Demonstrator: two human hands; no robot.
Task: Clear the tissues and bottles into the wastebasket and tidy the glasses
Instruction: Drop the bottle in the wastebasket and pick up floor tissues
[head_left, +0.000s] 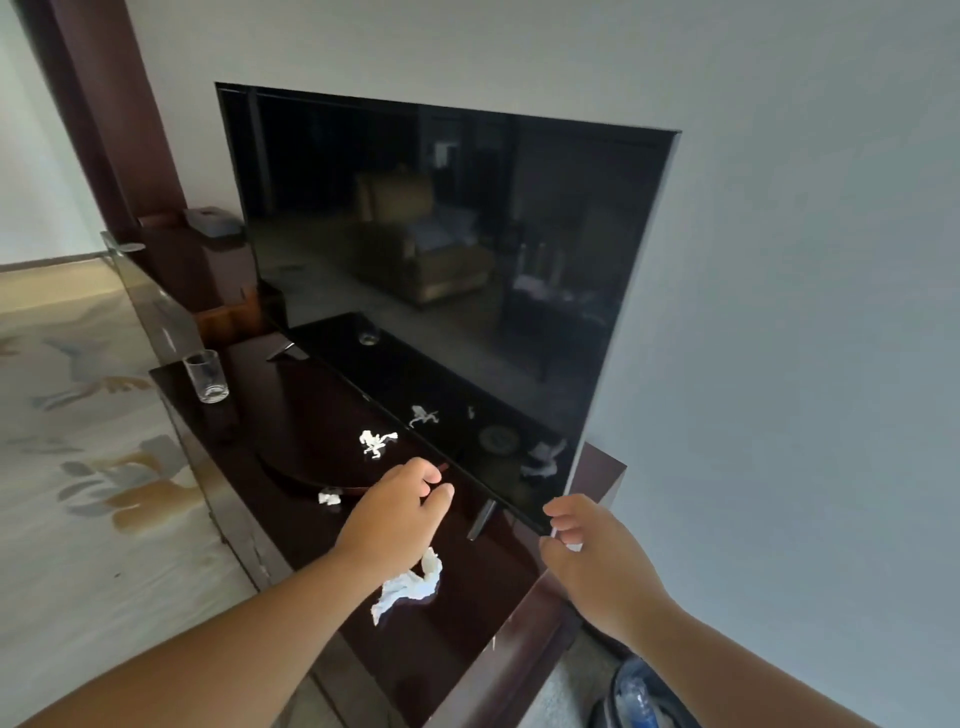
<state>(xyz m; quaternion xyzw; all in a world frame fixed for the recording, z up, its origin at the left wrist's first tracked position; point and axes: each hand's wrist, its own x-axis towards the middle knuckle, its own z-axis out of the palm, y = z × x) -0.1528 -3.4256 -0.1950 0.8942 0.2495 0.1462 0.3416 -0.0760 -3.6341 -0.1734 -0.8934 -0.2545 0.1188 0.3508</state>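
Left hand (400, 504) curled by TV (441, 249) bottom edge, can't tell if holding anything. Right hand (587, 551) seems to pinch a white scrap (573, 545) at the TV corner. Risk: bumping TV foot (480, 519) rocks the screen. Long tissue (410, 584) near tabletop (441, 644) front edge, under left wrist, axis diagonal front-left to back-right.

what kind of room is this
Most likely a living room, possibly a hotel room: a flat-screen TV stands on a dark glossy wooden TV stand against the wall, a patterned carpet covers the floor, and an armchair shows reflected in the screen.
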